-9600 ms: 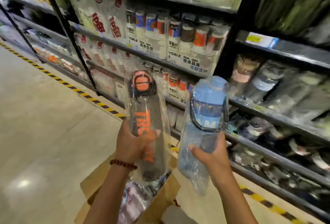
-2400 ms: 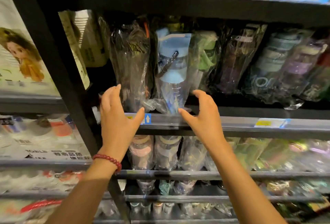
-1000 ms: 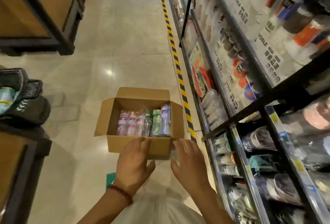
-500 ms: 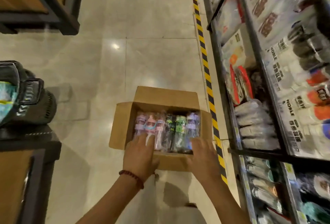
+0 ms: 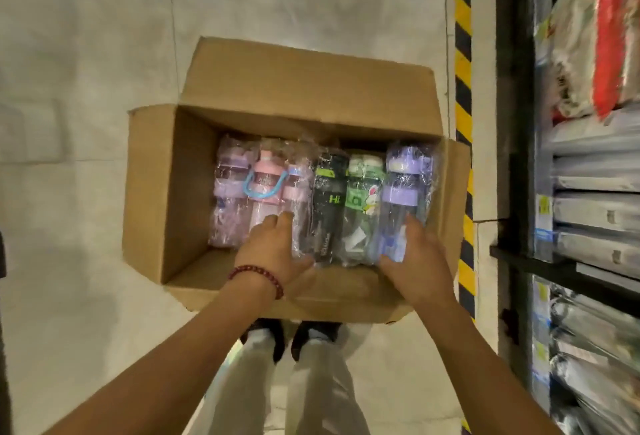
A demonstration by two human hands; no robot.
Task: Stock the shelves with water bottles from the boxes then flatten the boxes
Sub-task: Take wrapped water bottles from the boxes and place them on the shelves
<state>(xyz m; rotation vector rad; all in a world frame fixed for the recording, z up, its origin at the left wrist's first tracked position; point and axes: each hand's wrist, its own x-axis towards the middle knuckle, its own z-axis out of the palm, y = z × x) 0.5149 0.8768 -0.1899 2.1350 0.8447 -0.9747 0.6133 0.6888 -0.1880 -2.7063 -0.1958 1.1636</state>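
Open cardboard box (image 5: pixel 166 192) on pale floor tiles at centre of head view, flaps folded out at 12, 9 and 3 o'clock. Six plastic-wrapped water bottles lying side by side in the right part of the box, caps toward 12 o'clock, bases toward 6 o'clock. Order from 9 to 3 o'clock: lilac bottle (image 5: pixel 228 192), pink bottle with blue strap (image 5: pixel 264 185), second pink-banded bottle (image 5: pixel 297 192), black bottle (image 5: pixel 327 202), green bottle (image 5: pixel 362 199), purple-capped clear bottle (image 5: pixel 403 188). Bare box bottom visible at 9 o'clock of the row.

Left hand (image 5: pixel 273 251) inside box, red bead bracelet (image 5: pixel 258 273) on wrist. Fingers laid over lower ends of the pink bottles, fingertips (image 5: pixel 285 218) on the wrap pointing to 12 o'clock; thumb spread toward 3 o'clock under the base of the black bottle. Fingers only slightly bent; whether closed round a bottle: cannot tell.

Right hand (image 5: pixel 414 261) at lower end of the purple-capped clear bottle. Fingers curled round its right side, thumb at 9 o'clock side near its base; bottle body between thumb and fingers, gripped low, cap well clear at 12 o'clock.

Yellow-black floor stripe (image 5: pixel 463 53) at 3 o'clock of box. Dark shelving (image 5: pixel 516 122) with wrapped goods beyond it, far 3 o'clock. Own legs and dark shoes (image 5: pixel 294 337) at 6 o'clock, just behind the near flap.
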